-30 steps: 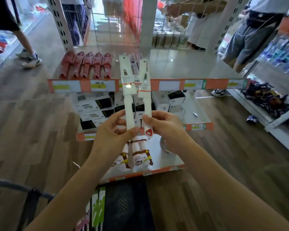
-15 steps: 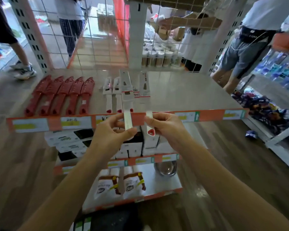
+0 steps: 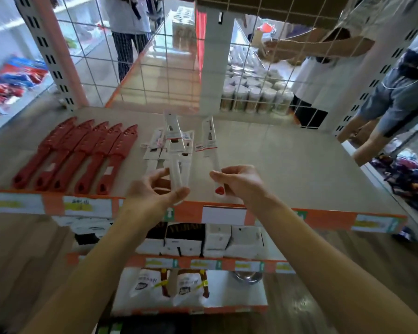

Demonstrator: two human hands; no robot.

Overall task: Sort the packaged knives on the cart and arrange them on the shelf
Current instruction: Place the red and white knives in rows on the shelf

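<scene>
My left hand pinches the handle end of a white packaged knife over the front of the top shelf. My right hand grips the handle of a second white packaged knife, whose butt carries a red mark. Both knives point away from me, low over the shelf. Other white packaged knives lie on the shelf just left of the one in my left hand. A row of several red sheathed knives lies at the shelf's left.
A wire grid backs the shelf. White and black boxes fill the shelf below, bagged goods and a metal bowl the lowest. People stand behind the grid and at the right. The cart's top edge shows at the bottom left.
The view has risen and closed in on the top shelf. Both hands have carried the two white knives forward and down over it, and have spread apart.
</scene>
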